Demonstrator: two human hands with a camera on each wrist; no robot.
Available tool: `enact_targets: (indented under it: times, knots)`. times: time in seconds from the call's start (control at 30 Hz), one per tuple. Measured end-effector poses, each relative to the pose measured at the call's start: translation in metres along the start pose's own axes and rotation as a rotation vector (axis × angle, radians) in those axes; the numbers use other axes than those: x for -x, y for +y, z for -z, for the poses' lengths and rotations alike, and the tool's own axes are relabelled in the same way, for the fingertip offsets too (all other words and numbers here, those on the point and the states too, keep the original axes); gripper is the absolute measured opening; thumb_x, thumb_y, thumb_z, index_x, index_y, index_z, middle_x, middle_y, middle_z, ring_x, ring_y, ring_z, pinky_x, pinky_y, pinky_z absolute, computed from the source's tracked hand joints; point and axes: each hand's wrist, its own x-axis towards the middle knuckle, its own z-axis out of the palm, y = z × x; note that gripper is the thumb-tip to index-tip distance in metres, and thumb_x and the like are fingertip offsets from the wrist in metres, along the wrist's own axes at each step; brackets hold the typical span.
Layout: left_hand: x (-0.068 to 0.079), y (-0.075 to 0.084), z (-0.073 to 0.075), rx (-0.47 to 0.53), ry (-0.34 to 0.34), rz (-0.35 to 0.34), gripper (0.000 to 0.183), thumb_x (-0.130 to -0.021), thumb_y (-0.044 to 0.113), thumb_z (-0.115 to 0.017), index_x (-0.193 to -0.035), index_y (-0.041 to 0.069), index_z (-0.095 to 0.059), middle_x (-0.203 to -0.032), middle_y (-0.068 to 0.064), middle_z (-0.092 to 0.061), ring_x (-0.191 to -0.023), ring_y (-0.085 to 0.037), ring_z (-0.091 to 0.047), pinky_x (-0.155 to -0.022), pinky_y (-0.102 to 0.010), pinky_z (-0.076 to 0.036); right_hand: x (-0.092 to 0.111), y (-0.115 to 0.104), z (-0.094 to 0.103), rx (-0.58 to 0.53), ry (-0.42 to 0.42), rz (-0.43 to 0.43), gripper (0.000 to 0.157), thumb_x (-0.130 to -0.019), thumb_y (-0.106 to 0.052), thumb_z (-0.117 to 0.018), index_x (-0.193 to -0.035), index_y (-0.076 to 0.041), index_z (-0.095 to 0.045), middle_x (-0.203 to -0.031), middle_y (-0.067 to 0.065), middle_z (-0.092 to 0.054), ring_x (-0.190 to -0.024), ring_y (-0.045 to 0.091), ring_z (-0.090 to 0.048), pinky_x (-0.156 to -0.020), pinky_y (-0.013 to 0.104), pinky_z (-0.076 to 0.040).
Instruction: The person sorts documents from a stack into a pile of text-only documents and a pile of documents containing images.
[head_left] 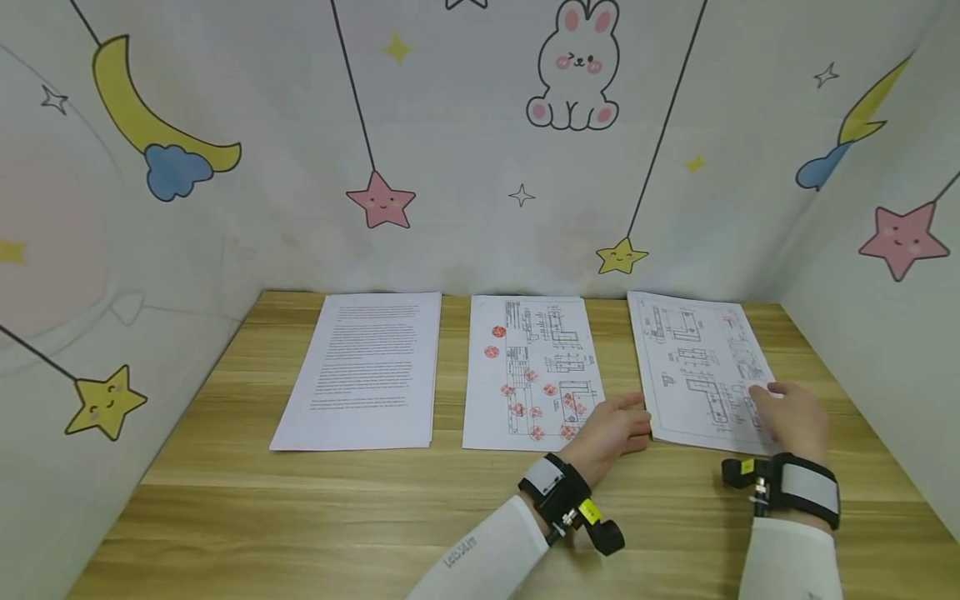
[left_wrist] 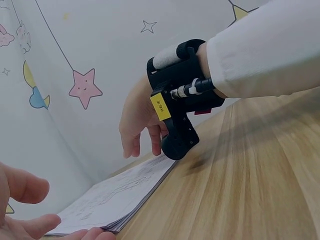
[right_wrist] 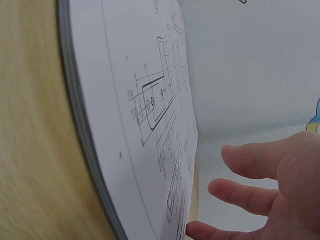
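Note:
The right stack of paper (head_left: 697,375), printed with line drawings of brackets, lies at a slight slant on the wooden table. My left hand (head_left: 613,429) is beside its left edge, fingers fairly straight and fingertips right at the paper. Over the right edge is my right hand (head_left: 797,417), thumb above the top sheet and fingers spread in the right wrist view. The sheets' layered edge (right_wrist: 82,115) shows there too. Under the left hand's fingers lies part of the middle stack (head_left: 487,417), which has drawings and red round stamp marks.
A third stack (head_left: 360,375), printed with lines of text, lies at the left of the table (head_left: 300,517). White cloth walls (head_left: 480,125) with cartoon stars and a rabbit close off the back and sides. Each wrist wears a black strap with a camera.

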Motion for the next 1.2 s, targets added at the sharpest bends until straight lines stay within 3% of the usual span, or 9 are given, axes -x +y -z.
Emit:
enact_targets:
  times: [0.17,0.37,0.5,0.8,0.9,1.07,1.2]
  knots:
    - [-0.001,0.000,-0.001,0.023,0.017,-0.001,0.054,-0.094,0.010,-0.059,-0.145,0.003,-0.045,-0.127,-0.013,-0.063,-0.111,-0.024,-0.063,-0.095,-0.041,-0.055,0.000,0.001,0.000,0.012,0.010,0.010,0.064,-0.103,-0.037,-0.037,-0.145,0.011,-0.036,-0.145,0.040,-0.037,-0.122,0.052,-0.041,-0.098,0.063,-0.040]
    - [-0.006,0.002,-0.004,-0.001,0.042,0.001,0.060,-0.094,0.010,-0.059,-0.149,0.001,-0.039,-0.112,-0.012,-0.066,-0.094,-0.019,-0.064,-0.084,-0.034,-0.058,0.003,-0.001,0.000,0.032,0.010,0.026,0.063,-0.103,-0.036,-0.037,-0.143,0.012,-0.039,-0.143,0.041,-0.038,-0.121,0.051,-0.042,-0.096,0.061,-0.039]
    - [-0.011,0.004,-0.005,-0.028,0.031,0.014,0.050,-0.095,0.010,-0.057,-0.144,0.002,-0.048,-0.109,-0.011,-0.067,-0.087,-0.016,-0.062,-0.082,-0.032,-0.058,0.004,-0.003,0.000,0.027,0.013,0.016,0.064,-0.103,-0.038,-0.037,-0.144,0.012,-0.039,-0.143,0.041,-0.039,-0.120,0.051,-0.041,-0.096,0.061,-0.038]
    - [-0.016,0.004,0.003,-0.033,-0.012,0.033,0.035,-0.097,0.011,-0.055,-0.132,0.005,-0.056,-0.113,-0.012,-0.069,-0.092,-0.025,-0.070,-0.088,-0.039,-0.059,0.004,-0.005,-0.004,0.064,0.036,0.022,0.061,-0.103,-0.037,-0.039,-0.141,0.011,-0.043,-0.140,0.040,-0.043,-0.117,0.052,-0.045,-0.091,0.060,-0.042]
    - [-0.020,0.004,0.003,-0.039,-0.013,0.018,0.031,-0.097,0.009,-0.053,-0.128,0.005,-0.059,-0.112,-0.014,-0.070,-0.095,-0.028,-0.071,-0.087,-0.041,-0.060,0.004,-0.006,-0.005,0.068,0.031,0.023,0.060,-0.103,-0.036,-0.039,-0.141,0.010,-0.043,-0.141,0.040,-0.042,-0.121,0.054,-0.043,-0.095,0.063,-0.040]
    - [-0.021,0.004,0.002,-0.063,-0.033,-0.025,0.032,-0.098,0.002,-0.048,-0.128,0.004,-0.059,-0.112,-0.017,-0.071,-0.101,-0.032,-0.071,-0.085,-0.043,-0.060,0.006,-0.008,-0.006,0.044,0.003,0.042,0.062,-0.103,-0.038,-0.039,-0.143,0.010,-0.042,-0.132,0.037,-0.053,-0.119,0.051,-0.046,-0.096,0.063,-0.040]
    - [-0.021,0.002,0.000,-0.055,-0.013,-0.044,0.036,-0.096,-0.004,-0.043,-0.128,0.005,-0.058,-0.108,-0.015,-0.070,-0.097,-0.033,-0.073,-0.078,-0.040,-0.061,0.005,-0.010,-0.005,0.019,-0.011,0.043,0.065,-0.103,-0.041,-0.036,-0.146,0.008,-0.038,-0.135,0.036,-0.052,-0.123,0.052,-0.043,-0.100,0.065,-0.038]
